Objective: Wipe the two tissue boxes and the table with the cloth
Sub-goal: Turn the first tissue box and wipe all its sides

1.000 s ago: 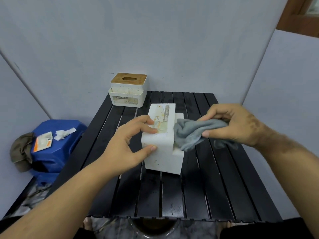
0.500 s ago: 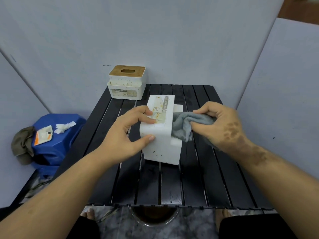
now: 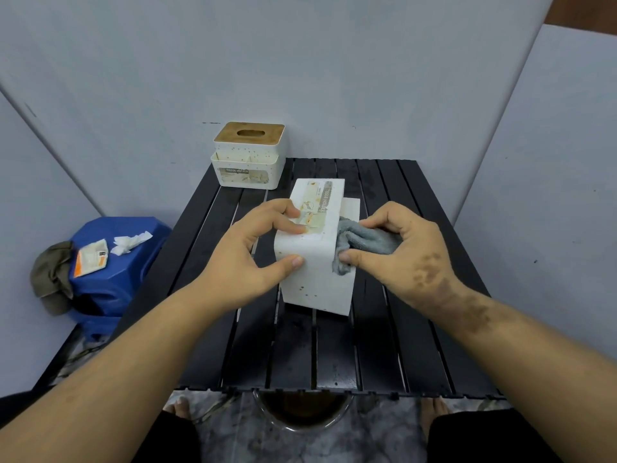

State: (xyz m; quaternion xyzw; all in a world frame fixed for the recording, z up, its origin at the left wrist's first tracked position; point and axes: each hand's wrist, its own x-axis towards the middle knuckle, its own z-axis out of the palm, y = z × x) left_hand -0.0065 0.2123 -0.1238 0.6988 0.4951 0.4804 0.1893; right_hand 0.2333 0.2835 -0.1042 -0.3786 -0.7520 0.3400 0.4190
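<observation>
R hand (image 3: pixel 405 252) clenched on grey cloth (image 3: pixel 365 243), pressed vs right side of near tissue box (image 3: pixel 312 262). L hand (image 3: pixel 253 259) grasps box's left side/top, steadying it mid-table (image 3: pixel 417 345). Step: wiping box 1 of 2. Box 2 (image 3: pixel 248 157) at far-left corner, apparently untouched. Next prob.: rotate box, do remaining faces.
</observation>
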